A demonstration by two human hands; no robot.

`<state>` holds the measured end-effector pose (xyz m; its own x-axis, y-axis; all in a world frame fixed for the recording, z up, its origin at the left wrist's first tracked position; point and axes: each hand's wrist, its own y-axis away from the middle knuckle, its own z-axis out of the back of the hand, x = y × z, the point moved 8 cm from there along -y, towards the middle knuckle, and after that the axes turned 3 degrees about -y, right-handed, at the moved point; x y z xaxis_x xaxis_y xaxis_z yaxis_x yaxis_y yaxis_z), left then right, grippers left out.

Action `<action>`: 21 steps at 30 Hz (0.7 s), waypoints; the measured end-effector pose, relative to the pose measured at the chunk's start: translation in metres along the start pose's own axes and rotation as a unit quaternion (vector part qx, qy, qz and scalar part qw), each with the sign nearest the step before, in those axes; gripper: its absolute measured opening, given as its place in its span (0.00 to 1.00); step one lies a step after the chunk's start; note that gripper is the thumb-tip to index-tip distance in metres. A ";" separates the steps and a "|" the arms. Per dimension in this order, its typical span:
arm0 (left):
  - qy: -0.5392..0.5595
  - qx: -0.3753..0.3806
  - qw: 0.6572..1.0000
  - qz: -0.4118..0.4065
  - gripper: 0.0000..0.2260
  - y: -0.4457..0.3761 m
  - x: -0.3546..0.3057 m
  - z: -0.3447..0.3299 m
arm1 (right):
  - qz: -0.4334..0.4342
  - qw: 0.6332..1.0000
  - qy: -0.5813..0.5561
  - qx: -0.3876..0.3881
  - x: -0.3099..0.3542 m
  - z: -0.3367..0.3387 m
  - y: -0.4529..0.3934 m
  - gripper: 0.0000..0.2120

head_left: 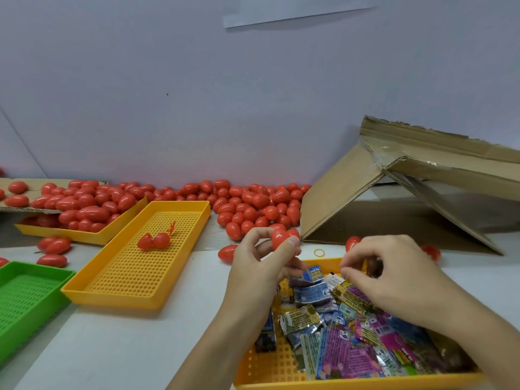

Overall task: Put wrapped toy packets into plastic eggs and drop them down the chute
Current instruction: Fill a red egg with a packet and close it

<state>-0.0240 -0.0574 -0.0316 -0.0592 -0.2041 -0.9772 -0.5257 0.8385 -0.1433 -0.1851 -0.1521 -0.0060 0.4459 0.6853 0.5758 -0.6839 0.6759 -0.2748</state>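
From the head camera, the left hand (260, 266) is gripping a red plastic egg (281, 238), with the thumb and curled fingers closing round it just above the near yellow tray (270, 370). Below those fingers, wrapped toy packets (346, 333) are lying heaped in that tray. The right hand (394, 277) is hovering over the packets with its fingertips (347, 267) drawn together; whether they are pinching anything, I cannot tell. Beyond both hands, loose red eggs (253, 204) are piling against the wall, and the cardboard chute (394, 175) is leaning beyond the right fingers.
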 end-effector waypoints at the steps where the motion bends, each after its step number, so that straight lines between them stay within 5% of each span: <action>1: -0.005 0.000 1.000 0.000 0.17 0.000 0.000 0.000 | -0.005 0.999 0.026 0.025 -0.002 -0.004 0.001 0.05; 5: -0.014 0.000 1.000 -0.001 0.18 0.000 0.000 -0.001 | -0.018 0.987 0.130 0.094 -0.006 -0.019 0.005 0.21; 11: -0.029 0.001 1.000 0.004 0.18 0.001 0.001 -0.001 | -0.003 0.990 0.117 0.075 -0.004 -0.020 0.007 0.04; 15: -0.041 -0.001 0.999 0.009 0.19 0.002 0.001 -0.001 | -0.006 0.996 0.073 0.047 -0.004 -0.017 0.003 0.05; 21: -0.034 0.007 0.999 0.009 0.10 0.001 0.002 -0.002 | -0.044 0.987 -0.113 -0.101 -0.008 0.008 -0.002 0.06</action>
<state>-0.0267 -0.0576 -0.0329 -0.0105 -0.1556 -0.9878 -0.5136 0.8484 -0.1282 -0.1923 -0.1608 -0.0036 0.3419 0.5594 0.7551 -0.5094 0.7855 -0.3513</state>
